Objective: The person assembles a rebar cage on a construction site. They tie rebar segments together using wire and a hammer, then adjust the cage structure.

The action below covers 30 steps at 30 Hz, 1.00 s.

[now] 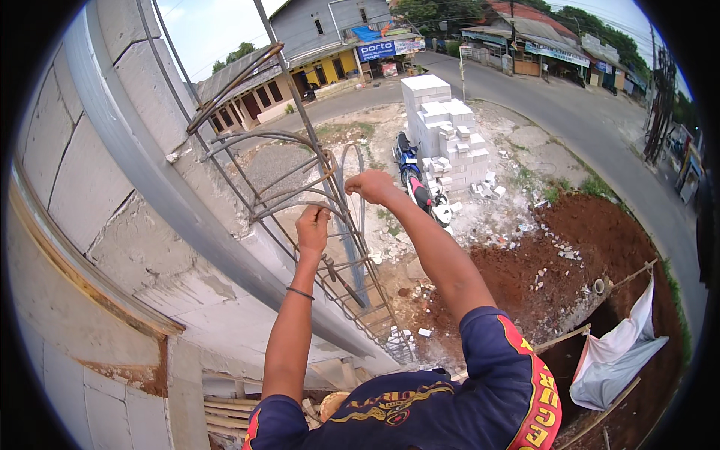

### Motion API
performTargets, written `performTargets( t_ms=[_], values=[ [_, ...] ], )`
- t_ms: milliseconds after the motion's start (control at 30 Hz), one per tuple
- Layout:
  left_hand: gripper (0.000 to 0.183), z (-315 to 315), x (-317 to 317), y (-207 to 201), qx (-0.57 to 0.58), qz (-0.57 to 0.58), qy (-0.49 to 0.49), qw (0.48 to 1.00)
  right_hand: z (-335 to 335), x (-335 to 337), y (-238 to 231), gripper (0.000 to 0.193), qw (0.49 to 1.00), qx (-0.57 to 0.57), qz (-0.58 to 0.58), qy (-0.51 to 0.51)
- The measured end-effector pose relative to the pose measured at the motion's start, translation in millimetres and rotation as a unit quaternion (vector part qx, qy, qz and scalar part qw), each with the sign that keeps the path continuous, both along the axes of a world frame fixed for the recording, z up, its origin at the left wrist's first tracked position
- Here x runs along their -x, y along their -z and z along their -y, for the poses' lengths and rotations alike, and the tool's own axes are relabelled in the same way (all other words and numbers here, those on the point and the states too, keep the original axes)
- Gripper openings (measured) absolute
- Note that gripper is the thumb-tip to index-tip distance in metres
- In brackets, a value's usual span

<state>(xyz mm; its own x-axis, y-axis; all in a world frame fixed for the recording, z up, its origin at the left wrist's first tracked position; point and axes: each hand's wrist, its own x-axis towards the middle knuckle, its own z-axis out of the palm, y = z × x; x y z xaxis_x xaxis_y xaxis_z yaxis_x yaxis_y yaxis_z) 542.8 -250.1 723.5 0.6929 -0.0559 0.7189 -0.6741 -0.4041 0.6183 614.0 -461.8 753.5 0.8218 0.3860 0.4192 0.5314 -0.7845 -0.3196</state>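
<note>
Both arms reach up and forward from a height. The left hand [313, 229] is closed around a curved stirrup of the rebar cage [300, 187], which leans against the grey block wall [97, 172]. The right hand [370, 185] is fisted on a bar near the cage's top, high above a parked motorbike [415, 181].

A roadside building site: block wall [82, 195] at nine o'clock, rebar cage [300, 202], stacked blocks [442, 127] at twelve, dug earth [570, 255] at three.

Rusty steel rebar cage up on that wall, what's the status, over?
Left hand gripping a bent stirrup of the rusty steel rebar cage. Right hand closed on thin wire beside it. Pale block wall tight on the left; nothing blocking either hand.
</note>
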Motion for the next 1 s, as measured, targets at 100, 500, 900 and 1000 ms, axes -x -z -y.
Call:
performTargets(
  t_ms=[100, 500, 900, 1000],
  values=[
    [0.011, 11.9, -1.9, 1.1, 0.086, -0.061, 0.044, 0.993, -8.6, 0.0, 3.2, 0.016, 1.000, -0.022, -0.012, 0.002],
    [0.019, 17.2, -12.3, 0.2, 0.181, -0.150, 0.093, 0.968, -35.7, -5.3, 20.5, 0.018, 0.996, 0.077, -0.049, 0.008],
    [0.034, 30.1, -37.3, -4.9, 0.292, -0.135, 0.175, 0.931, -10.7, -21.4, 6.5, 0.021, 0.964, 0.103, -0.185, -0.161],
    [0.033, 30.8, -39.9, -6.2, 0.310, -0.157, 0.194, 0.917, -9.5, -24.9, 12.2, 0.020, 0.960, 0.060, -0.205, -0.179]
  ],
)
